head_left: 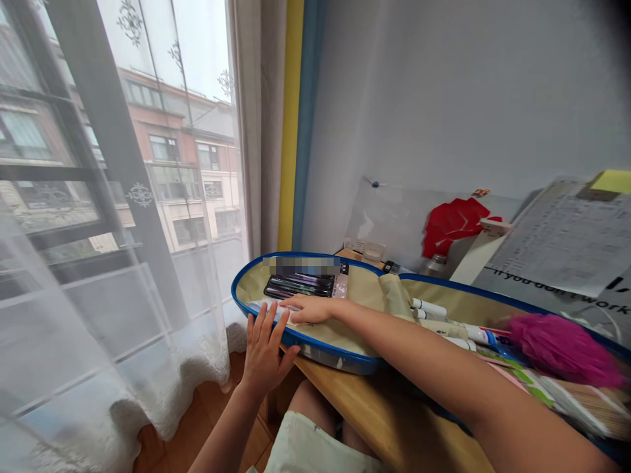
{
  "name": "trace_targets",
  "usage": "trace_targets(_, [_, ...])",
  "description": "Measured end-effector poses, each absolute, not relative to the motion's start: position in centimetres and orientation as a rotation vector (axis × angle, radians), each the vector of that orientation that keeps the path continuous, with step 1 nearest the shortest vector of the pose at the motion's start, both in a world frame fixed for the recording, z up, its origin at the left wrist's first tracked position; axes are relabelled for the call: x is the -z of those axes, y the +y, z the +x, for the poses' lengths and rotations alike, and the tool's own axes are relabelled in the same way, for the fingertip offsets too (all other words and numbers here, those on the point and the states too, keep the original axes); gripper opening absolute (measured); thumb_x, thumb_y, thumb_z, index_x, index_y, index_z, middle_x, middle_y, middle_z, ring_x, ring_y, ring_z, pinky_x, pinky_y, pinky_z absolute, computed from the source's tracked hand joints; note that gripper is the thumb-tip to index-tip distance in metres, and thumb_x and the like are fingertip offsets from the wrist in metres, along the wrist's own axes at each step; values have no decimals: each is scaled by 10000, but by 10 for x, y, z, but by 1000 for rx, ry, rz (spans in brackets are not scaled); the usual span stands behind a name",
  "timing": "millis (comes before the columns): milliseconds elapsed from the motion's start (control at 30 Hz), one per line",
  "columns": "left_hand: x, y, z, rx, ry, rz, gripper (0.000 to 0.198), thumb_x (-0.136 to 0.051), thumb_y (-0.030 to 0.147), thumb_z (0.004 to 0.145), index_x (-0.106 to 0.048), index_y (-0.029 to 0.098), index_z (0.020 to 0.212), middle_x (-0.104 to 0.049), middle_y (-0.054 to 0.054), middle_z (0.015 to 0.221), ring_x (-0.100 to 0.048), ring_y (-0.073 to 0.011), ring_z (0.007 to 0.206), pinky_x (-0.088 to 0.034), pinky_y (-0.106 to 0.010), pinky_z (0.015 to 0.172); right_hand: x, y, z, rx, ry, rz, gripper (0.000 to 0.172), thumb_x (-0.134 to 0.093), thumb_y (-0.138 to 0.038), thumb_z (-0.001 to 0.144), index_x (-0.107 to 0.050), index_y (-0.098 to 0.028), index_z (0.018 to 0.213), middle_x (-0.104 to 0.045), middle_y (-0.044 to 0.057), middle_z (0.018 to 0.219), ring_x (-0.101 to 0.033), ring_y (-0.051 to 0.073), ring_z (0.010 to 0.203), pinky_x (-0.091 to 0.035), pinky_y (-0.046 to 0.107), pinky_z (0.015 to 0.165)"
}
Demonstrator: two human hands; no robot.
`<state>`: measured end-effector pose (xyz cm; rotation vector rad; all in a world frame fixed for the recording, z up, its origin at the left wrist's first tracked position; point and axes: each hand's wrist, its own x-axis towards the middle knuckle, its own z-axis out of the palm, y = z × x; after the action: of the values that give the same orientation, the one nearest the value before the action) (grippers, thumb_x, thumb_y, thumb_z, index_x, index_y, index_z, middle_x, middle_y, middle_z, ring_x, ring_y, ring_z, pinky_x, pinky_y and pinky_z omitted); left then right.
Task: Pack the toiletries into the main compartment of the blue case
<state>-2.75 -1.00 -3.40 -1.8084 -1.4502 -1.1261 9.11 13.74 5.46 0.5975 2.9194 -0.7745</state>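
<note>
Both in view, your left hand (266,349) spreads open at the near rim of a blue-edged case (346,359), and your right hand (313,309) reaches inside, its grip unclear. A pale packet (256,305) lies at your fingertips; a pack of dark pens (302,285) sits just beyond.

Left hand (266,349): 7 o'clock, fingers spread over blue rim (340,355)
Right hand (311,309): 6 o'clock, inside open case (365,286)
Pen pack (302,285): right hand's 12 o'clock
Magenta mesh (562,348): 4 o'clock
Sheer curtain (172,282): 9 o'clock
</note>
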Motion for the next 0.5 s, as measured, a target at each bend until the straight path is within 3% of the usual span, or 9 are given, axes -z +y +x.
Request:
trace_targets(333, [34, -9, -28, 1127, -1444, -1804, 637, -429, 390, 920, -228, 175, 1485, -297, -171, 1513, -172, -313, 1430, -132, -526, 1135, -78, 124, 97, 687, 2890, 673, 725, -521, -585, 808, -438, -180, 1405, -437, 113, 1450, -381, 298, 1347, -278, 455, 1114])
trace_targets(500, [33, -9, -29, 1135, -1427, -1807, 635, -437, 373, 923, -219, 184, 1489, -291, -164, 1517, -170, -308, 1432, -134, -524, 1138, -100, 120, 116, 630, 2945, 867, 630, -443, -570, 866, -471, -210, 1382, -454, 56, 1443, -395, 232, 1348, -308, 375, 1124])
